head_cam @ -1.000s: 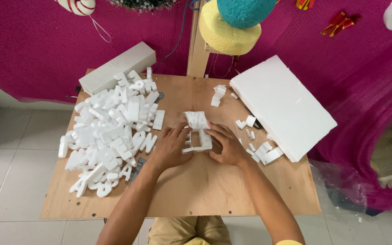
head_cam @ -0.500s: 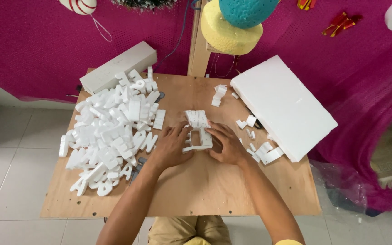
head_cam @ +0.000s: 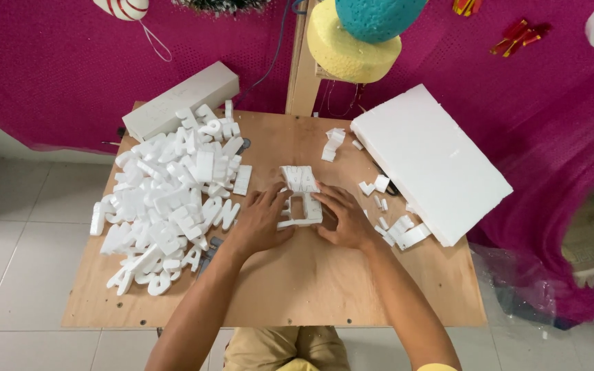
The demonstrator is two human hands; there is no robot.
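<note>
Two hands work one small white foam piece (head_cam: pixel 300 199) in the middle of the wooden table (head_cam: pixel 297 288): the left hand (head_cam: pixel 259 223) has its fingers curled against the piece's left edge, and the right hand (head_cam: pixel 342 216) presses its right edge, so both close on it from either side. Left of the grip lies a heap of cut foam letters (head_cam: pixel 166 199); right of it sit foam scraps (head_cam: pixel 397 230) and a thick white foam slab (head_cam: pixel 427 158).

Both hands, left hand (head_cam: pixel 259 223) & right hand (head_cam: pixel 342 218), grip foam piece (head_cam: pixel 300 199) on plywood table (head_cam: pixel 297 288).
</note>
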